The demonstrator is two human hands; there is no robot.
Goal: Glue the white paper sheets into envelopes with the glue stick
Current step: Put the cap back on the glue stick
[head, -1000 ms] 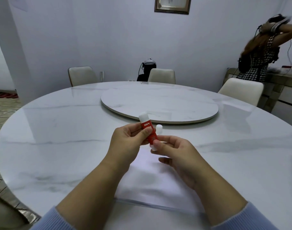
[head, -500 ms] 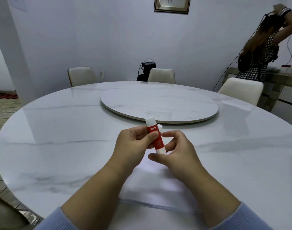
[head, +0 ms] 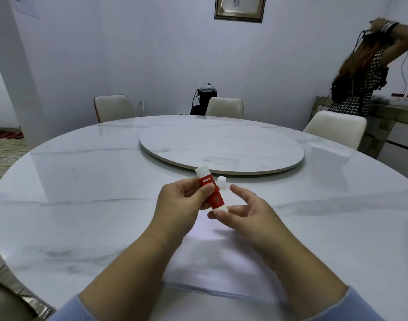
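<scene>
My left hand (head: 184, 200) grips a red glue stick (head: 213, 195) by its middle and holds it tilted above the table, white top end pointing up and away. My right hand (head: 247, 214) is just right of it. Its thumb and one fingertip pinch the stick's white base, while the other fingers spread apart. A small white cap (head: 222, 181) stands on the table right behind the stick. A stack of white paper sheets (head: 221, 262) lies flat under my hands near the table's front edge, partly covered by my forearms.
The round white marble table (head: 82, 205) carries a raised turntable (head: 221, 147) in its middle. Three pale chairs (head: 226, 107) stand around the far side. A person (head: 360, 72) stands at the back right by a sideboard, arms raised.
My right hand's fingers have spread out from a tight pinch around the stick's base. The stick has tilted a little further left at its top. The person at the back has shifted.
</scene>
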